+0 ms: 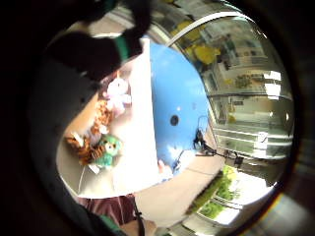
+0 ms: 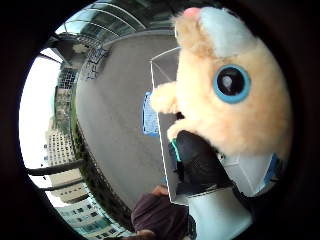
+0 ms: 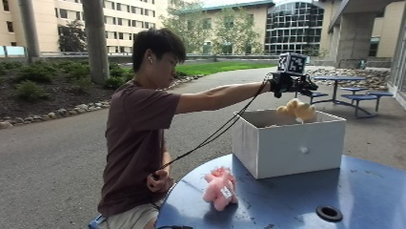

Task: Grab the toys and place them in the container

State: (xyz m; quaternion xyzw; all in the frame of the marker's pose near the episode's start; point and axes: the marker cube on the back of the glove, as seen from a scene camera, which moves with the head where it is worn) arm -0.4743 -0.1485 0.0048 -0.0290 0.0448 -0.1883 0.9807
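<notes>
My gloved right hand (image 3: 289,85) is stretched out over the open white box (image 3: 289,148) on the round blue table (image 3: 285,202). It grips a cream plush toy (image 3: 297,109) with big blue eyes (image 2: 225,100), which hangs just above the box opening. A gloved finger (image 2: 200,160) curls against the toy's underside. Inside the box lie a pale pink plush (image 1: 118,93), an orange striped plush (image 1: 83,147) and a green plush (image 1: 108,150). Another pink plush toy (image 3: 218,188) lies on the table in front of the box.
The table has a round hole (image 3: 329,213) near its middle. The person sits at the table's left edge, with the bare hand (image 3: 157,181) low by the rim. Paved ground and picnic tables (image 3: 355,93) lie behind.
</notes>
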